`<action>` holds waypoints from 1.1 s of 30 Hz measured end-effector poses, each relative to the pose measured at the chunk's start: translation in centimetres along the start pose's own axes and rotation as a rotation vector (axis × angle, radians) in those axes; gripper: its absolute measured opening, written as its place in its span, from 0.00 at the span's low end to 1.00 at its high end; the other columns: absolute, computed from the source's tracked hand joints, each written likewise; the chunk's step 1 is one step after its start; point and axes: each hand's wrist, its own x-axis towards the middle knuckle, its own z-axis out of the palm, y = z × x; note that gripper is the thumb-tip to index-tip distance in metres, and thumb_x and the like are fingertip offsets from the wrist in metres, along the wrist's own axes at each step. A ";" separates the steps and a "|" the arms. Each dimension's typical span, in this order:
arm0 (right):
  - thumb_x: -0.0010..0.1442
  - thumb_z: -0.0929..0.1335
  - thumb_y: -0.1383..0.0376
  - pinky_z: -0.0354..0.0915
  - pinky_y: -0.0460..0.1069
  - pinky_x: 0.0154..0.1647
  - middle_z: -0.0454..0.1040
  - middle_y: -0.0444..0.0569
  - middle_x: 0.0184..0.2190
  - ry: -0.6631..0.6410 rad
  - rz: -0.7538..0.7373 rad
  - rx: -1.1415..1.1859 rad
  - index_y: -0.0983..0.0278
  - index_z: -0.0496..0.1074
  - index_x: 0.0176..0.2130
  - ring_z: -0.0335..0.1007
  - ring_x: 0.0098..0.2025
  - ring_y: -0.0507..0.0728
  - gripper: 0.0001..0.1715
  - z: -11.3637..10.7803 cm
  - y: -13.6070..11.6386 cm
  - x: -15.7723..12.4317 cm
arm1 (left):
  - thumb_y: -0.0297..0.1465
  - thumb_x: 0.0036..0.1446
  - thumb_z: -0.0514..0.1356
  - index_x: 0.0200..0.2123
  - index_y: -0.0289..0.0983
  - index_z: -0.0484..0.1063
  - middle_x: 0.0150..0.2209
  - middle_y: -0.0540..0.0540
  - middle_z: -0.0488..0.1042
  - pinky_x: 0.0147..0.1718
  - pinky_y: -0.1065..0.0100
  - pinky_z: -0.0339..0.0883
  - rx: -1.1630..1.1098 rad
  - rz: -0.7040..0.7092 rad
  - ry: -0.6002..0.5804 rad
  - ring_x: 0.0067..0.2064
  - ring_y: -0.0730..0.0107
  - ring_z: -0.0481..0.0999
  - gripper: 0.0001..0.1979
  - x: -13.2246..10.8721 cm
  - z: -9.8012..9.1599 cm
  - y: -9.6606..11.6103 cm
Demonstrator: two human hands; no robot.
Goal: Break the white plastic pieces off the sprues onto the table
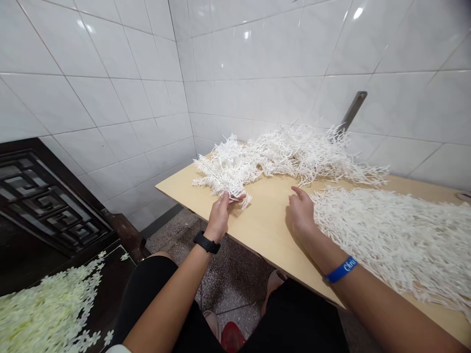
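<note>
My left hand [220, 213], with a black watch on its wrist, is at the table's near edge. Its thumb and fingers close on a few white branched plastic stems [235, 197] at the front of a tangled pile [290, 149]. My right hand [300, 211], with a blue band on its wrist, hovers over or rests on the table at the left end of a second, flatter spread of white stems [397, 235]. Its index finger stretches forward and the others bend loosely. I see nothing held in it, though part of the palm is hidden.
The light wooden table [261, 220] stands by a tiled wall. A grey metal bar [353, 112] leans up behind the pile. At lower left, a dark carved wooden chair [121, 274] holds a heap of pale green-white flower pieces [47, 304]. My legs are under the table's edge.
</note>
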 end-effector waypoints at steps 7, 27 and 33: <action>0.59 0.63 0.64 0.67 0.50 0.35 0.75 0.51 0.37 -0.637 -0.335 -0.060 0.63 0.73 0.39 0.70 0.38 0.57 0.11 1.5 -2.0 -4.3 | 0.47 0.64 0.47 0.52 0.37 0.73 0.56 0.41 0.72 0.59 0.55 0.56 0.153 0.049 -0.264 0.58 0.56 0.68 0.25 -0.4 -0.1 0.2; 0.63 0.66 0.63 0.60 0.57 0.55 0.78 0.47 0.45 -1.086 -1.007 -0.546 0.56 0.78 0.43 0.70 0.51 0.58 0.12 1.4 -1.5 -4.3 | 0.41 0.64 0.52 0.62 0.48 0.60 0.64 0.45 0.61 0.62 0.50 0.51 0.089 -0.050 -0.450 0.64 0.55 0.59 0.24 -0.1 -0.6 0.9; 0.64 0.61 0.65 0.49 0.64 0.61 0.75 0.50 0.19 -0.528 -0.754 -1.221 0.64 0.75 0.18 0.72 0.27 0.57 0.26 -1.6 -2.8 -0.7 | 0.38 0.63 0.53 0.61 0.46 0.63 0.63 0.46 0.63 0.63 0.50 0.49 0.116 -0.023 -0.473 0.64 0.56 0.60 0.23 -0.1 -1.1 0.9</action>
